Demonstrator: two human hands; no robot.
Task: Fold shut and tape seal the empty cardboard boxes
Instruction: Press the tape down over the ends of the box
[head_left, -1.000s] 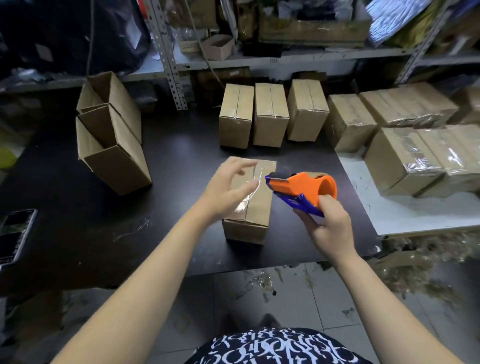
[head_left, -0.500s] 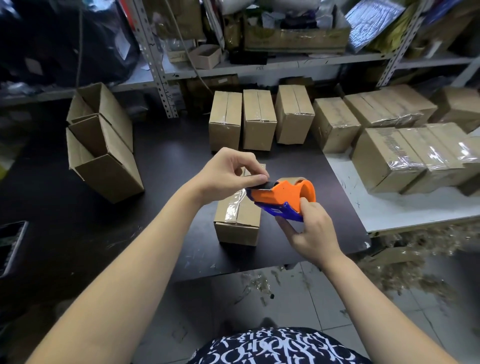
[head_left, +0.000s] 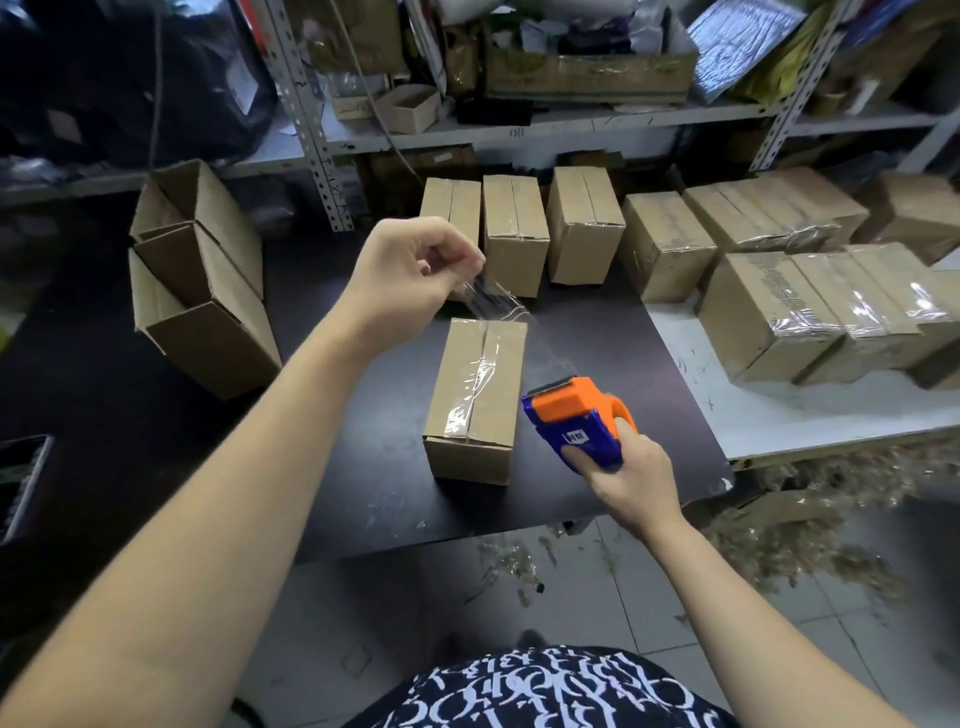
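Note:
A small closed cardboard box (head_left: 478, 395) lies on the dark table (head_left: 363, 467), a strip of clear tape along its top seam. My right hand (head_left: 626, 473) grips an orange and blue tape dispenser (head_left: 576, 421) just right of the box. My left hand (head_left: 410, 275) is raised above the box's far end and pinches the free end of the clear tape (head_left: 498, 304). The tape stretches from my fingers down to the dispenser's blade.
Two open empty boxes (head_left: 197, 280) lie nested at the left. Three taped boxes (head_left: 517, 234) stand in a row behind, several more (head_left: 810, 306) on the white surface at right. A phone (head_left: 21, 483) lies at the left edge. Shelving stands behind; tape scraps litter the floor.
My left hand went from the box top to the dispenser, took the tape end and pulled it up and left. My right hand drew the dispenser down and right, stretching the tape.

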